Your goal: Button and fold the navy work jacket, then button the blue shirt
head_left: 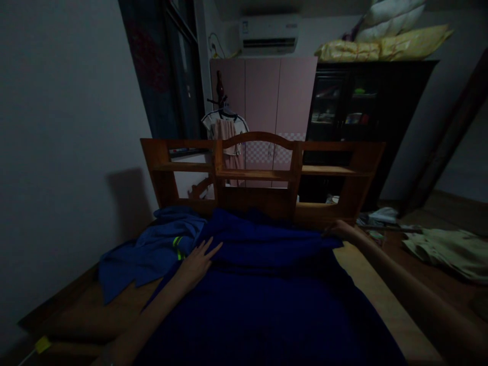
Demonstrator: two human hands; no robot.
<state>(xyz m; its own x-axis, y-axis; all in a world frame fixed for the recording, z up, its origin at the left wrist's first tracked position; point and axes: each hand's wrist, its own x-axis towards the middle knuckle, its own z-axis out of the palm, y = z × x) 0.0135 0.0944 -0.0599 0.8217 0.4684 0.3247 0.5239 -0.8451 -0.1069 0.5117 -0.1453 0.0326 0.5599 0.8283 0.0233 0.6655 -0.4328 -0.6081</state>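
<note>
A large dark blue cloth is spread over a wooden surface in front of me, rumpled into folds toward its far end. I cannot tell whether it is a garment or a sheet. My left hand rests at the left side of the cloth, fingers spread apart. At the far right corner, my right hand has its fingers bent down and pinched on the cloth's edge. Beside my left hand lies a crumpled blue garment with bright yellow-green stripes.
A wooden headboard with shelves stands across the far end. Behind it are a pink wardrobe, a coat stand with clothes and a dark cabinet. A pale cloth lies on the floor at right. A white wall borders the left.
</note>
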